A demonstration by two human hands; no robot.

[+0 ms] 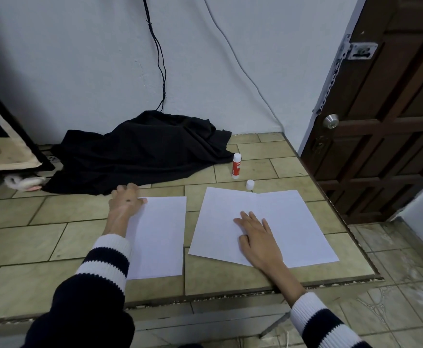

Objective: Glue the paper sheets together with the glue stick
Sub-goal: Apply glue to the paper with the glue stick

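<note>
Paper sheets lie flat on the tiled table [85,217]: a single sheet [159,237] to the left and a wider joined pair [280,222] to the right, with a faint seam down its middle. The two lots of paper are apart, with a strip of tile between them.

The left hand [126,200] reaches forward to the far left corner of the single sheet. Its fingers are bent over that corner and touch the paper's edge, but whether they actually pinch it cannot be told, as the hand is slightly blurred. The forearm runs back along the sheet's left side, covering part of it, in a dark sleeve with white stripes.

The right hand [258,237] lies palm down on the joined pair, fingers straight and spread, pressing the paper to the table near its lower middle. It grasps nothing.

Beyond the joined pair, the glue stick [236,165] stands upright with its cap off, white with a red label whose writing is too small to read. Its white cap [250,184] stands just beside the far edge of the paper. A black cloth [140,149] is heaped against the wall [79,59] behind, close to the glue stick.
</note>
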